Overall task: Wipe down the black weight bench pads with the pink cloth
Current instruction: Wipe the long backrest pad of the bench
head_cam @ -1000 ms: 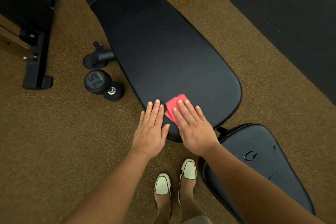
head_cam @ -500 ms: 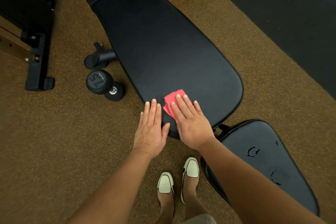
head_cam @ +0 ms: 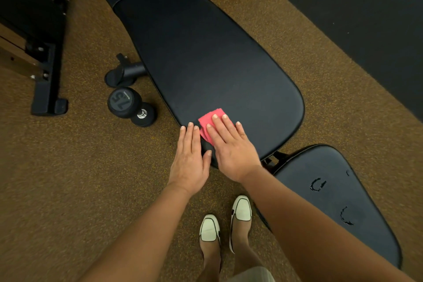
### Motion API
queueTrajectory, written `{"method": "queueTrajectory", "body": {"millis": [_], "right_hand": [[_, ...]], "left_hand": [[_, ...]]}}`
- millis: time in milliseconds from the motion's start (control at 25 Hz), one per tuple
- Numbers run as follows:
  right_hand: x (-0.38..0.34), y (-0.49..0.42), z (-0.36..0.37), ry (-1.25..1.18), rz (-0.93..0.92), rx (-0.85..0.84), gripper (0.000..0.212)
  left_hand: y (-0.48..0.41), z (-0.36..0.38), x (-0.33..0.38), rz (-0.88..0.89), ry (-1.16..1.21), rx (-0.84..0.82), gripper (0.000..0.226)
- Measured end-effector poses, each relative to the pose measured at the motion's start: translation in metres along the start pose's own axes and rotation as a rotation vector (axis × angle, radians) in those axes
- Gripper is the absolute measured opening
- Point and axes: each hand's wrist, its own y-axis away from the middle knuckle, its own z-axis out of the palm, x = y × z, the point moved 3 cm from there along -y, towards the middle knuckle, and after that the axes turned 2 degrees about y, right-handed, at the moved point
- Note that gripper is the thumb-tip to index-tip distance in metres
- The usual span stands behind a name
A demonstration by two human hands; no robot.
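Note:
The long black back pad (head_cam: 206,52) of the weight bench runs from the top centre down to the middle of the view. A folded pink cloth (head_cam: 209,119) lies on its near left corner. My right hand (head_cam: 231,149) lies flat on the cloth with straight fingers, pressing it onto the pad. Beside it, my left hand (head_cam: 190,160) rests flat with straight fingers on the pad's near left edge, holding nothing. The smaller black seat pad (head_cam: 332,201) lies at the lower right, with small tears in its cover.
A black 15 dumbbell (head_cam: 128,104) lies on the brown speckled floor left of the bench, next to the bench's foot bar (head_cam: 126,72). A black rack frame (head_cam: 45,71) stands at the far left. Dark matting (head_cam: 366,7) borders the right. My shoes (head_cam: 225,220) stand below the pad.
My right hand has slid the pink cloth a little further up along the pad's left edge. My left hand has followed alongside it.

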Motion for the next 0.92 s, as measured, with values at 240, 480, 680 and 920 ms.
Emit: {"method": "queueTrajectory", "body": {"millis": [240,480,680,920], "right_hand": [[-0.021,-0.001,-0.012,-0.601,0.172,-0.036,0.061],[0.005,0.025,-0.028,-0.688,0.445,0.278,0.054],[0.022,0.083,-0.008,-0.311,0.456,0.465,0.045],[0.057,0.176,0.018,-0.128,0.816,0.277,0.06]], "left_hand": [[-0.001,-0.017,0.01,0.183,0.103,0.255,0.047],[-0.019,0.004,0.057,0.187,-0.019,0.004,0.061],[-0.023,0.017,0.062,0.075,-0.291,0.037,0.071],[-0.025,0.019,0.052,0.048,-0.293,0.071,0.078]]}}
